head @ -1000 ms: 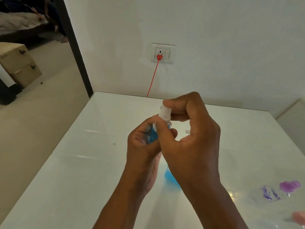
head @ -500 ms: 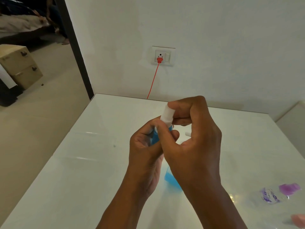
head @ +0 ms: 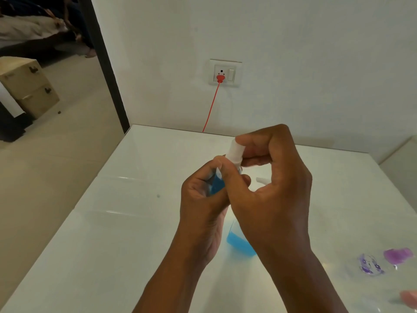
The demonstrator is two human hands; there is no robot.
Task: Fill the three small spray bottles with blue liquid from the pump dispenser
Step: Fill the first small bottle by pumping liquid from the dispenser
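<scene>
the left hand [head: 200, 199] grips a small spray bottle [head: 217, 187] with blue liquid; the right hand [head: 268, 188] pinches its white cap [head: 234, 152]; no label is readable.

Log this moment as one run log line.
left hand grips blue-filled spray bottle | right hand pinches white cap | above table

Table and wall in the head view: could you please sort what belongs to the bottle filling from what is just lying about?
Job in hand:
small spray bottle, gripped by left hand
white spray cap, pinched by right hand
blue liquid container, partly hidden

Lying about:
purple item
clear purple-printed piece
red cord
</scene>
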